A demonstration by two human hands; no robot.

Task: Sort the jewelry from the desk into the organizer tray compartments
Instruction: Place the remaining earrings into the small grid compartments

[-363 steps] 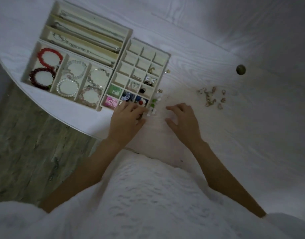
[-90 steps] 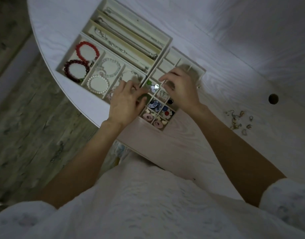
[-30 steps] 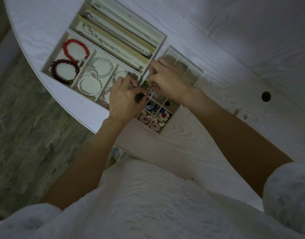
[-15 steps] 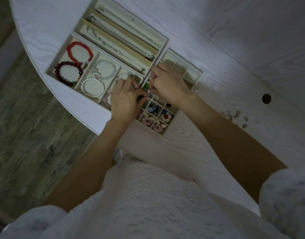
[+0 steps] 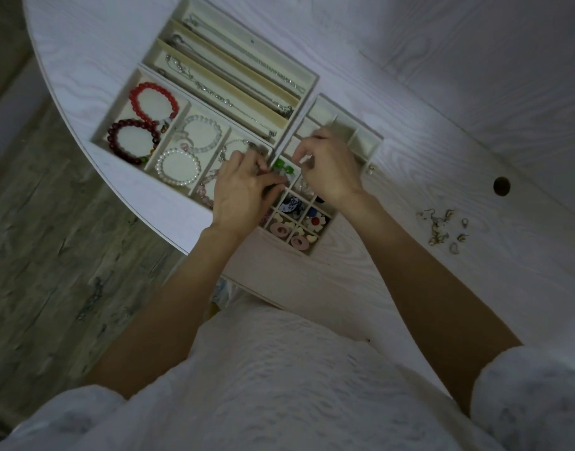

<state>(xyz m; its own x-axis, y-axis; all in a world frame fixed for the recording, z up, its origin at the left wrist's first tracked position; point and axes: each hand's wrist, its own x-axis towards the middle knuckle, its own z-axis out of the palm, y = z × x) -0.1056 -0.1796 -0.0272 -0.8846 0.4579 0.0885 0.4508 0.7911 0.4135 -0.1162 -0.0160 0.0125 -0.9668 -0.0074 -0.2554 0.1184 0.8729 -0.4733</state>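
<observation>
the small-compartment organizer tray (image 5: 365,143) sits at the centre of the frame on the white tabletop (image 5: 442,92), and both hands work over its middle cells. the left hand (image 5: 243,193) is curled, thumb and fingertips pinched together at the tray's left edge, but whatever it pinches is too small and blurred to make out. the right hand (image 5: 331,170) is also curled with fingertips drawn together over the cells just right of a pair of green beads (image 5: 283,167); i cannot tell if it grips anything. the near cells hold pink rings (image 5: 281,230), a blue patterned piece (image 5: 291,205) and a white flower piece with a red centre (image 5: 318,221), while the far cells at the upper right of the tray look bare. touching the tray's left side is a bracelet tray (image 5: 99,138) with a bright red bead bracelet (image 5: 154,99), a dark red one (image 5: 131,139), a clear bead one (image 5: 201,135) and a white pearl one (image 5: 178,167). above that, in the upper centre, a long-slot tray (image 5: 308,78) holds silver chains (image 5: 214,92) lying lengthwise. well apart, at the right of the frame, a loose cluster of earrings (image 5: 442,227) lies on the tabletop below a round hole (image 5: 501,186). one tiny piece (image 5: 372,169) lies just beside the tray's right wall.
</observation>
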